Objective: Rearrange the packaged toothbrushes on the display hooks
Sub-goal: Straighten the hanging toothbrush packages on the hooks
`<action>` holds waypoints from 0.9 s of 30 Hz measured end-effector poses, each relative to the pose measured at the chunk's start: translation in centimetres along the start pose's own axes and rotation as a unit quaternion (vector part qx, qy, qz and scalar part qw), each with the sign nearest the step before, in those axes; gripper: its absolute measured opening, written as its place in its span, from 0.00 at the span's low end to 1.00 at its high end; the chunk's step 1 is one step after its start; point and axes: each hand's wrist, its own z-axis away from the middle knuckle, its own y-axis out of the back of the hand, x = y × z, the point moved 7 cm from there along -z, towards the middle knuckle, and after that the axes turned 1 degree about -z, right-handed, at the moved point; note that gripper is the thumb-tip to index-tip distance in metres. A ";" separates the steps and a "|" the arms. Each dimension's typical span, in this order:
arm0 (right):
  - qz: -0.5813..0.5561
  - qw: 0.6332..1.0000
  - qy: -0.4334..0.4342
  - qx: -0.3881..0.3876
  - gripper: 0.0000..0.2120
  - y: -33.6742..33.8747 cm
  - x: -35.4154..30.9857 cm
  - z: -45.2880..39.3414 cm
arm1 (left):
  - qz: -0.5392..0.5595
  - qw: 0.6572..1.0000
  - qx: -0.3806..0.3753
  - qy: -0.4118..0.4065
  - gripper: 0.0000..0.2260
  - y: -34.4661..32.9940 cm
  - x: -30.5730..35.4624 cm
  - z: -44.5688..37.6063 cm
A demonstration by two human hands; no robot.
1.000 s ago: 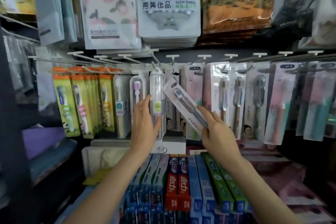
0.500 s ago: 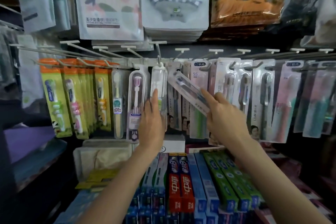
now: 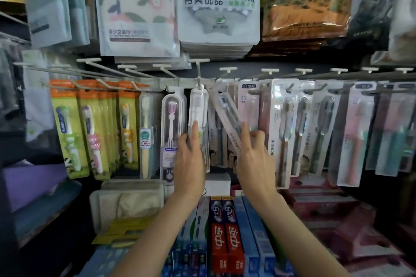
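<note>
The left hand [image 3: 191,159] holds the clear toothbrush case [image 3: 198,119] hanging at 12 o'clock; the right hand [image 3: 254,157] pinches a tilted toothbrush pack [image 3: 227,114] toward 11 o'clock. It may miss the hook [image 3: 219,78] and fall, because its hole is hidden

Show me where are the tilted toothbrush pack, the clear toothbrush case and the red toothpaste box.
tilted toothbrush pack [image 3: 227,112], head view, middle of pack
clear toothbrush case [image 3: 198,105], head view, upper body
red toothpaste box [image 3: 219,238], head view, front face
</note>
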 end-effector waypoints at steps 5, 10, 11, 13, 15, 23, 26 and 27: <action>-0.071 0.996 -0.039 -0.030 0.36 -0.5 1.0 0.4 | -0.006 1.000 0.003 0.005 0.37 0.1 0.1 0.1; -0.215 0.973 -0.046 -0.067 0.24 -3.1 0.0 1.7 | -0.013 1.000 0.012 -0.010 0.39 0.1 0.0 0.1; -0.217 0.974 -0.045 -0.053 0.20 -3.2 0.0 2.2 | -0.016 1.000 0.012 -0.015 0.41 0.1 -0.1 0.1; -0.202 0.977 -0.061 -0.027 0.18 -3.4 0.8 3.3 | -0.022 0.999 0.018 -0.023 0.44 0.1 -0.3 0.2; -0.181 0.979 -0.090 -0.016 0.22 -3.4 1.5 3.9 | -0.026 0.999 0.024 -0.028 0.44 0.2 -0.4 0.3; -0.174 0.961 -0.210 -0.054 0.32 -4.7 3.4 1.7 | -0.026 0.999 0.030 -0.036 0.42 0.1 -0.1 0.3; -0.165 0.969 -0.172 -0.066 0.32 -3.8 2.5 2.2 | -0.017 0.999 0.012 -0.035 0.43 -0.2 -0.2 0.5; -0.159 0.971 -0.162 -0.081 0.33 -3.5 2.4 2.4 | -0.015 0.999 0.012 -0.036 0.44 -0.2 -0.2 0.5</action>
